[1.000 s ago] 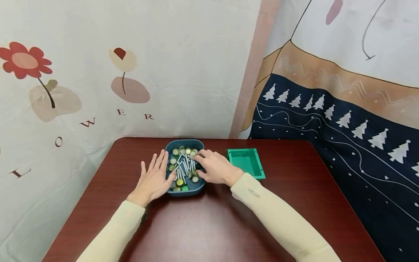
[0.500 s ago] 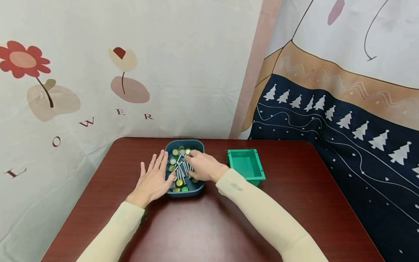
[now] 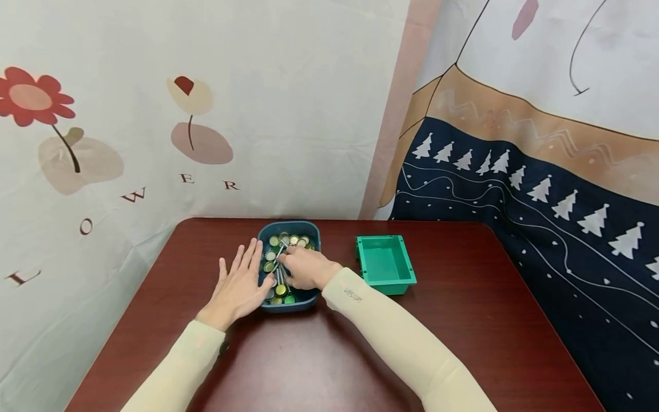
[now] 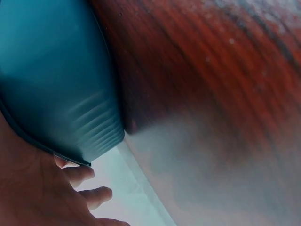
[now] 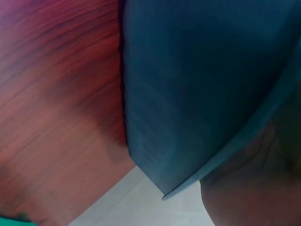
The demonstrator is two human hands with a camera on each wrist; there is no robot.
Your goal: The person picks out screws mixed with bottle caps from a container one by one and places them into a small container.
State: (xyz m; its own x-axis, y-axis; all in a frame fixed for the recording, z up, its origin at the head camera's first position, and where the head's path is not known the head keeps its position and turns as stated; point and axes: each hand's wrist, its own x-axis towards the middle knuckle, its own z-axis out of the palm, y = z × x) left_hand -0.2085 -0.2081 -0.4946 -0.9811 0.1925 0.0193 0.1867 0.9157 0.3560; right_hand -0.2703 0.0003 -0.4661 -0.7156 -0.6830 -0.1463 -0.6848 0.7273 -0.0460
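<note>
Sitting at 12 o'clock: blue tub (image 3: 287, 308) of bottle caps (image 3: 280, 290)

Straight ahead of a person in pale yellow sleeves (image 3: 396, 329), the tub stands on a reddish-brown table (image 3: 437, 309). At its 9 o'clock edge the left hand (image 3: 238, 290) rests against the rim, its grip flat, fingers straight and spread. From the 3 o'clock side, the right hand (image 3: 307, 268) lies over the silver screws or nails (image 3: 281, 273), fingers down inside the tub; whether its grip pinches any cannot be told, as the hand hides the spot. Gold and silver caps lie around them, with one green cap (image 3: 289, 299) near 6 o'clock. A green box (image 3: 386, 263) stands apart from the tub at 3 o'clock. Beyond the table, at 2 o'clock, hangs a navy cloth (image 3: 463, 191) printed with white trees.
</note>
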